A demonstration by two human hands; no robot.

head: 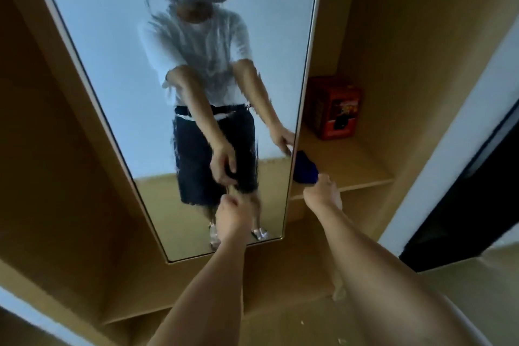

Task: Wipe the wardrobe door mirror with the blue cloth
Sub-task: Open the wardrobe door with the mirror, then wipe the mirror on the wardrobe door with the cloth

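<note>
Fingers of my right hand point(323, 194) reached toward 1 o'clock and pinched the near corner of the blue cloth point(304, 170), which lay on the wooden shelf point(351, 166) just beside the right edge of the wardrobe door mirror point(112, 50). My left hand point(233, 215) was held in front of the lower part of the mirror, at about 12 o'clock from my forearm, with its fingers curled into a loose fist; I could not tell whether they held anything or touched the glass.

From the head view, the mirror stood tall and narrow on the open wardrobe door, running from 11 o'clock down to the middle of the scene, its surface streaked and smeared. It reflected me in a white shirt and dark shorts with both arms stretched forward. At 2 o'clock from the cloth, farther back on the same shelf, stood a red box point(334, 109), well apart from my hand. At 3 o'clock a white wall edge point(438, 177) met a dark opening.
</note>
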